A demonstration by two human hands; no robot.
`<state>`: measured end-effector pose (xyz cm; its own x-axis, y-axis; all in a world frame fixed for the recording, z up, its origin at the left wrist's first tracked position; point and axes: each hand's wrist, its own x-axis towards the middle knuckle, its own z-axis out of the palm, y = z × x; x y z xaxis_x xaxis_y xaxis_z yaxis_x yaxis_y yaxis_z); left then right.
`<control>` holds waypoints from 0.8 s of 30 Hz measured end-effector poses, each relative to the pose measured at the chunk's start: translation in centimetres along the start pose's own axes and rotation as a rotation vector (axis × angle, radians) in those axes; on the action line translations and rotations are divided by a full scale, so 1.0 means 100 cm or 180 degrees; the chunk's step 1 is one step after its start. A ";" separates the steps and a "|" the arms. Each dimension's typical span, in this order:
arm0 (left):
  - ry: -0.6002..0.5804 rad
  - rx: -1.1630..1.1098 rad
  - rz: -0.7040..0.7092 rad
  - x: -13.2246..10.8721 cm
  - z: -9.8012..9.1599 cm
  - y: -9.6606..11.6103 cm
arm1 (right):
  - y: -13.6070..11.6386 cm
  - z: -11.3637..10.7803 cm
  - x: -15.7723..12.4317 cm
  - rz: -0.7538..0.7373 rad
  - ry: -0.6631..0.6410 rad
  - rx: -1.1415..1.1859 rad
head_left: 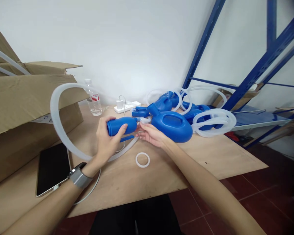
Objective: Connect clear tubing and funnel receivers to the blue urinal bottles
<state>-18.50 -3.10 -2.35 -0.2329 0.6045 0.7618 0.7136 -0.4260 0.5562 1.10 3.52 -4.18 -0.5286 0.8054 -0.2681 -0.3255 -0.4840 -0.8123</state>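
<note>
My left hand (107,138) is wrapped round a blue plastic funnel-like cup (123,125), its wide rim facing left and its narrow neck facing right. At that neck my right hand (150,133) has its fingers bent and pinched at a clear connector (144,120). A translucent corrugated hose (61,127) loops from behind the bottle, round the left side, and back under my hands. Below them a white ring (142,160) lies flat on the table. Just right of my right hand sits a blue jug-shaped bottle (173,129) with a handle hole.
An open cardboard box (34,94) stands at the left, a black tablet (53,168) before it. A water bottle (94,99) and a white power strip (127,106) are near the wall. More blue bottles (164,102) and a coiled hose (214,122) lie right, beside a blue metal rack (257,62).
</note>
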 end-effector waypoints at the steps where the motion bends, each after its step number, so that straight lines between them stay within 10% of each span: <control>1: 0.0009 -0.0020 -0.0012 0.000 0.000 0.000 | 0.003 0.002 0.001 -0.0088 0.0013 0.0042; 24: -0.0014 -0.0204 -0.0787 0.004 -0.001 0.001 | 0.028 -0.001 0.014 -0.0726 -0.0044 0.0458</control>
<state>-18.62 -2.94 -1.94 -0.3922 0.6984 0.5987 0.5919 -0.3067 0.7454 -0.46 3.30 -6.85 -0.4391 0.8950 -0.0787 -0.5450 -0.3350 -0.7686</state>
